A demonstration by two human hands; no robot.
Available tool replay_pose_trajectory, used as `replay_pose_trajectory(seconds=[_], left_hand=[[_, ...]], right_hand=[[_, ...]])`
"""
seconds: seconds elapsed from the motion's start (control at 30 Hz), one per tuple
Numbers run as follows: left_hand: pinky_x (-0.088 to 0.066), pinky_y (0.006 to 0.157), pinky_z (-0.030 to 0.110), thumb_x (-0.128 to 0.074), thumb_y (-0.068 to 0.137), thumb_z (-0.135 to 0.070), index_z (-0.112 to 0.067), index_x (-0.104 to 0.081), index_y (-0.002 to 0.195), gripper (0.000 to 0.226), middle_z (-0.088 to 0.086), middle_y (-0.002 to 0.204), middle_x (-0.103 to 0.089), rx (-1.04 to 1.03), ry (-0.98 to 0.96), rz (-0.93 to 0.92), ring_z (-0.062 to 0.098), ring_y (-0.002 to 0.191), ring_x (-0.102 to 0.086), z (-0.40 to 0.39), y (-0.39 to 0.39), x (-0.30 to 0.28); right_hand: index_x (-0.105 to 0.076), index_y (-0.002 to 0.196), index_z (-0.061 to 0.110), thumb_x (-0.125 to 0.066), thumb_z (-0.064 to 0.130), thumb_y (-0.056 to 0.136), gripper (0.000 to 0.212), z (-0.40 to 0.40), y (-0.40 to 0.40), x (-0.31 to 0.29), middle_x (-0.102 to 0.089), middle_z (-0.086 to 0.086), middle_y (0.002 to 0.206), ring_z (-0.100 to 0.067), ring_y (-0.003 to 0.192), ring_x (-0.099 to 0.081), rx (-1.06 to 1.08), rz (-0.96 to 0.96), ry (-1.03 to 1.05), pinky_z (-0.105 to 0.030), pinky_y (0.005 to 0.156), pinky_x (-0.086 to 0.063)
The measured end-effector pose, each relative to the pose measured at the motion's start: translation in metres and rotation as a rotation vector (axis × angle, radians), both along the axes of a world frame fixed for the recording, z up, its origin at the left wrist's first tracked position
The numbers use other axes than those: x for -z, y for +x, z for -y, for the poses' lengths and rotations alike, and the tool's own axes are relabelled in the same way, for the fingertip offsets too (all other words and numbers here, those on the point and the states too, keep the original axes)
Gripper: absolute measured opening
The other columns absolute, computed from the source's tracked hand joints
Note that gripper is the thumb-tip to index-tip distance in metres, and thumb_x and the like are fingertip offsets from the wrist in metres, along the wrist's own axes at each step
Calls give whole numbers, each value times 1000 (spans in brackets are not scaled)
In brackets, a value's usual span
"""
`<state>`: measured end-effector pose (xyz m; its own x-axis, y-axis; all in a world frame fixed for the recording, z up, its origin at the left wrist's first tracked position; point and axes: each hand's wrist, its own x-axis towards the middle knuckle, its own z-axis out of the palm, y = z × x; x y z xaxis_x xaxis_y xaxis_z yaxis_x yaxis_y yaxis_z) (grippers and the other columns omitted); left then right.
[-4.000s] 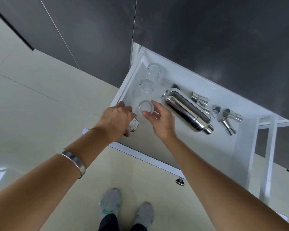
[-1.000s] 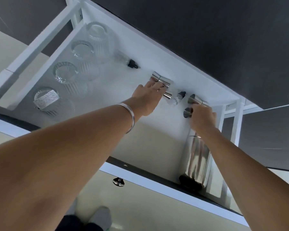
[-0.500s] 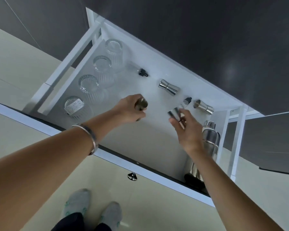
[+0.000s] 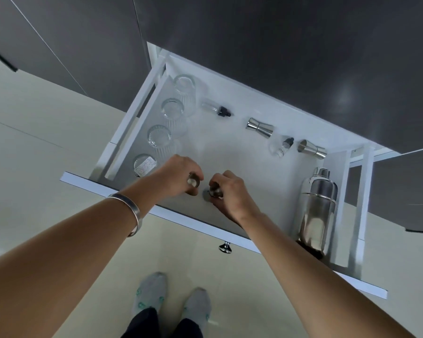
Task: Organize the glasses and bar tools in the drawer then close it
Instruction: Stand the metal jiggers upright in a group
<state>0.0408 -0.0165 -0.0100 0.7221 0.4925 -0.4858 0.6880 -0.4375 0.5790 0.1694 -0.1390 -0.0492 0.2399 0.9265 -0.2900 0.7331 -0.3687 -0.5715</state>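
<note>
The white drawer [image 4: 156, 211] stands pulled out. Several ribbed glasses [image 4: 159, 136] line its left side in a row. My left hand [image 4: 178, 175] is shut on a steel jigger [image 4: 193, 180] near the drawer's front. Right beside it, my right hand [image 4: 227, 191] is shut on a second steel jigger [image 4: 214, 191], held low over the drawer floor. Two more jiggers [image 4: 259, 127] [image 4: 311, 148] and two dropper bottles [image 4: 216, 109] [image 4: 282, 147] lie along the back. A steel cocktail shaker [image 4: 316, 211] lies along the right wall.
Dark cabinet fronts [image 4: 279, 45] rise behind the drawer. The drawer front carries a metal knob [image 4: 225, 247]. Below are a cream tiled floor [image 4: 47, 154] and my feet in grey socks [image 4: 152, 296].
Both hands have drawn back from the rear of the drawer to its front middle, each carrying a jigger. The shaker now lies by the right wall instead of the middle.
</note>
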Motion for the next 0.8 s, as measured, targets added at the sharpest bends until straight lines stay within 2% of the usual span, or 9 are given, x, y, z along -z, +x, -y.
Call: replay_pose_trajectory(seconds=[0.07,0.13,0.23,0.33,0.43,0.57,0.67,0.73,0.8], left_hand=[[-50,87,28,-81,71,-16,-14,-73,109,39,7,109,-72,30,2,-34,23,99,-65,-1,-4,0],[-51,88,31,-82,70,-19,-15,-73,109,41,7,109,-72,34,3,-55,22,99,-64,-1,-8,1],[-50,93,35,-84,67,-22,-15,-69,116,52,8,116,-70,44,-2,-106,23,106,-62,-2,-8,-1],[-47,99,34,-86,66,-28,-14,-57,131,73,6,130,-61,20,-48,-135,22,117,-57,-9,-2,-11],[-47,99,32,-81,71,-32,-17,-55,131,67,3,131,-59,-18,28,-4,19,116,-57,-22,21,-20],[-40,108,37,-65,86,-30,-18,-48,137,55,7,139,-52,16,195,90,23,125,-49,-27,73,-7],[-32,113,35,-60,91,-25,-13,-37,143,59,8,151,-37,81,224,120,24,138,-36,-18,114,14],[-29,115,36,-59,91,-20,-9,-33,145,61,9,155,-30,144,269,143,25,142,-29,-12,138,28],[-27,117,38,-58,91,-16,-7,-29,146,63,10,157,-24,212,336,137,26,145,-22,-10,160,44]], right_hand=[[-63,88,9,-70,8,74,15,-2,-4,2,-55,-11,89,-31,69,-60,-19,-3,-24,-38,70,-55],[-63,91,8,-72,8,73,20,-5,-4,1,-55,-12,92,-32,74,-60,-29,-11,-55,-36,72,-53],[-60,105,12,-76,5,68,41,-6,0,-1,-56,-12,102,-31,87,-62,-41,-20,-111,-34,78,-52],[-51,121,19,-66,-8,68,62,-1,17,-6,-52,-9,111,-26,93,-61,-19,4,-133,-37,83,-54],[-55,119,15,-54,-12,70,55,6,59,-15,-56,-11,111,-22,102,-60,180,100,-15,-27,86,-48],[-59,115,7,-52,-9,82,38,15,130,-25,-58,-14,117,-26,106,-59,479,264,76,-15,82,-36],[-53,123,6,-48,-11,87,41,21,171,-26,-52,-16,124,-27,110,-55,566,343,13,-18,82,-41],[-48,128,2,-49,-13,85,45,23,191,-21,-48,-19,129,-30,115,-51,553,390,-67,-21,86,-42],[-46,129,-2,-51,-11,84,46,24,206,-10,-48,-23,129,-34,116,-50,498,444,-148,-30,91,-45]])
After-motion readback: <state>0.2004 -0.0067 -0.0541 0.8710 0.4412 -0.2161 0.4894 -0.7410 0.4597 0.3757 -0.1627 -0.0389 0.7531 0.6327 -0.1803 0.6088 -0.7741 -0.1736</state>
